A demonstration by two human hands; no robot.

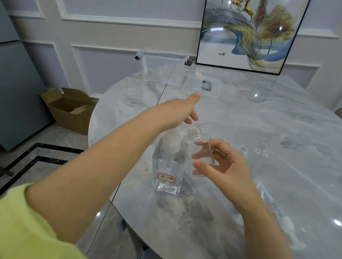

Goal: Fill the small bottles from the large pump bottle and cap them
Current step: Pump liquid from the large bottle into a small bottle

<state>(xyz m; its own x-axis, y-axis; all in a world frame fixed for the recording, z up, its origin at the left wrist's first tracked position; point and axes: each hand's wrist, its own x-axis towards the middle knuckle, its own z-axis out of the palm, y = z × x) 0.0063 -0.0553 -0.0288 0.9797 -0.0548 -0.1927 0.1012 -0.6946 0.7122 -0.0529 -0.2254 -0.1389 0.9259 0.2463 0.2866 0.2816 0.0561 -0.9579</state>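
My right hand (222,164) pinched a small clear bottle (199,151) at frame centre, its open neck beside the nozzle. My left hand (179,111) pressed flat on the white pump head of the large pump bottle (168,167), which stood on the marble table (284,156).

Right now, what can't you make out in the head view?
- Pump nozzle of the large pump bottle: covered by the left hand.
- Fill level in the small bottle held by the right hand: clear plastic, fingers over it.
- Small bottles beyond the right hand: too small and transparent to count or tell whether capped.
- Label text: too blurred to read.
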